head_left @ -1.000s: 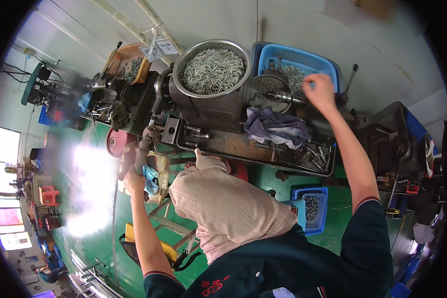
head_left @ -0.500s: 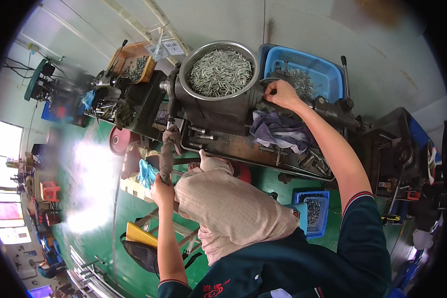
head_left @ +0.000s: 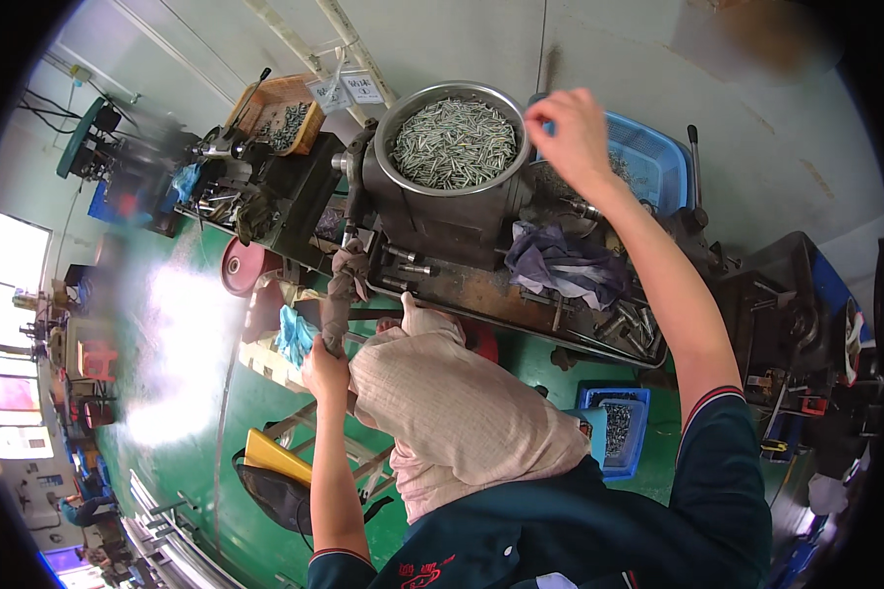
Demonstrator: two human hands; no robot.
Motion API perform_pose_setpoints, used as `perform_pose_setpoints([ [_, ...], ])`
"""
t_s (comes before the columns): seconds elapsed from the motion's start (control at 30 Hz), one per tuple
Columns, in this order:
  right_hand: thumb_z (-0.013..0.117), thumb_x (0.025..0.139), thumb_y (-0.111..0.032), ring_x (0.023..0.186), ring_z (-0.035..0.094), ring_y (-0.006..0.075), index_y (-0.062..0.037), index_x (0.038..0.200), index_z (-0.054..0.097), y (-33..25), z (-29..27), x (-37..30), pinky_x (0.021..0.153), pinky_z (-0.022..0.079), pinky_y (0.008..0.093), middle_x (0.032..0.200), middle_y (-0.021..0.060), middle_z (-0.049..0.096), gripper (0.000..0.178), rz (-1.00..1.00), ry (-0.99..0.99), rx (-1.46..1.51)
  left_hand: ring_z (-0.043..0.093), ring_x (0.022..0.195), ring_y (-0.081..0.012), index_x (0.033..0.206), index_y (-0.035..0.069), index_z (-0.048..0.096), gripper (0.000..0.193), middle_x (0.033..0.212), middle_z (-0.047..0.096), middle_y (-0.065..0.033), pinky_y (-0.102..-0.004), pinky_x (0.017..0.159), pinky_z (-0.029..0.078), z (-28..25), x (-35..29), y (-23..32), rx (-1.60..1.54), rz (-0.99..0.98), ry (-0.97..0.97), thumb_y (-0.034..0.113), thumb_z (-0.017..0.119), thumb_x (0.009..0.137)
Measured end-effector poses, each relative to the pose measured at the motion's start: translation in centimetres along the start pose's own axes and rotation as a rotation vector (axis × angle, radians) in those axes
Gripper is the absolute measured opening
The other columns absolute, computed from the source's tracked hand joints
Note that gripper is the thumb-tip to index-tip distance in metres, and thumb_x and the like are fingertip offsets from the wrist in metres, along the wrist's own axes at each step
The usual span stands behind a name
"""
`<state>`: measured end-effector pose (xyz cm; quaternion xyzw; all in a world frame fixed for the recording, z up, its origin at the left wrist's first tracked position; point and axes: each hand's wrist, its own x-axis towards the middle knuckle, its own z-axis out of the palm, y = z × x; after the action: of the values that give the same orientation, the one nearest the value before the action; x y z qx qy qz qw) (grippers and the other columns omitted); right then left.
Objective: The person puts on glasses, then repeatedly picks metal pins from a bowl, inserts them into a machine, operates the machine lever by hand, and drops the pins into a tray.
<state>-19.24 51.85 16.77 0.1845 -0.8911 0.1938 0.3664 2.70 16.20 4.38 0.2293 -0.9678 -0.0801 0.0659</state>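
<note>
Presumably padded for comfort, the cloth-wrapped lever (head_left: 336, 306) is gripped by the left hand (head_left: 325, 369), while the right hand (head_left: 572, 130), its blurred fingers impossible to read, hovers right of the metal bowl (head_left: 446, 190) of pins (head_left: 454, 144), likely set atop the machine (head_left: 440, 226) for reach.

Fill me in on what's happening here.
At a dark machine, the person's left hand grips the end of a cloth-wrapped lever. The right hand is up by the right rim of a metal bowl of small metal pins; blur hides whether it holds anything. Beyond it is a blue basket.
</note>
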Motion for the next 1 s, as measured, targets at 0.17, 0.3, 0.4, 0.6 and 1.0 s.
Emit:
perform_pose_setpoints([
  [0.17, 0.060, 0.063, -0.014, 0.074, 0.049, 0.0208, -0.0100, 0.066, 0.062, -3.0, 2.6, 1.6, 0.065, 0.039, 0.0334, 0.065, 0.0004, 0.056, 0.005, -0.073, -0.302, 0.152, 0.058, 0.068, -0.0358, 0.090, 0.006, 0.054, 0.028, 0.072, 0.060, -0.0175, -0.0436, 0.059, 0.045, 0.2, 0.0, 0.1, -0.004, 0.002, 0.009, 0.024, 0.061, 0.069],
  [0.3, 0.060, 0.063, -0.013, 0.079, 0.048, 0.0195, -0.0099, 0.071, 0.062, -3.5, 3.3, 2.1, 0.069, 0.037, 0.0344, 0.068, -0.0006, 0.056, 0.008, -0.116, -0.376, 0.119, 0.058, 0.068, -0.0360, 0.089, 0.006, 0.054, 0.027, 0.071, 0.060, -0.0175, -0.0436, 0.059, 0.045, 0.4, 0.0, 0.0, 0.003, -0.001, 0.020, 0.023, 0.061, 0.069],
  [0.4, 0.060, 0.064, -0.013, 0.081, 0.048, 0.0194, -0.0097, 0.072, 0.062, -3.6, 3.6, 2.4, 0.070, 0.037, 0.0348, 0.069, -0.0005, 0.056, 0.009, -0.123, -0.444, 0.096, 0.058, 0.068, -0.0361, 0.089, 0.006, 0.054, 0.027, 0.071, 0.060, -0.0176, -0.0436, 0.060, 0.045, 0.2, 0.0, 0.0, -0.009, 0.007, 0.029, 0.021, 0.061, 0.068],
  [0.6, 0.062, 0.064, -0.013, 0.076, 0.050, 0.0209, -0.0078, 0.071, 0.063, -2.4, 4.2, 2.7, 0.069, 0.040, 0.0327, 0.069, 0.0019, 0.059, 0.008, -0.080, -0.419, 0.250, 0.057, 0.069, -0.0363, 0.088, 0.005, 0.053, 0.027, 0.071, 0.059, -0.0178, -0.0440, 0.060, 0.045, 0.2, 0.1, 0.1, -0.011, -0.008, 0.006, 0.020, 0.062, 0.067],
  [1.0, 0.063, 0.064, -0.016, 0.061, 0.057, 0.0182, -0.0042, 0.072, 0.063, -1.9, 4.3, 3.4, 0.059, 0.044, 0.0307, 0.064, 0.0078, 0.061, 0.014, 0.184, -0.504, 0.624, 0.056, 0.070, -0.0362, 0.084, 0.005, 0.052, 0.025, 0.072, 0.059, -0.0171, -0.0439, 0.061, 0.044, 0.1, 0.0, 0.3, -0.045, -0.008, 0.020, 0.020, 0.061, 0.067],
])
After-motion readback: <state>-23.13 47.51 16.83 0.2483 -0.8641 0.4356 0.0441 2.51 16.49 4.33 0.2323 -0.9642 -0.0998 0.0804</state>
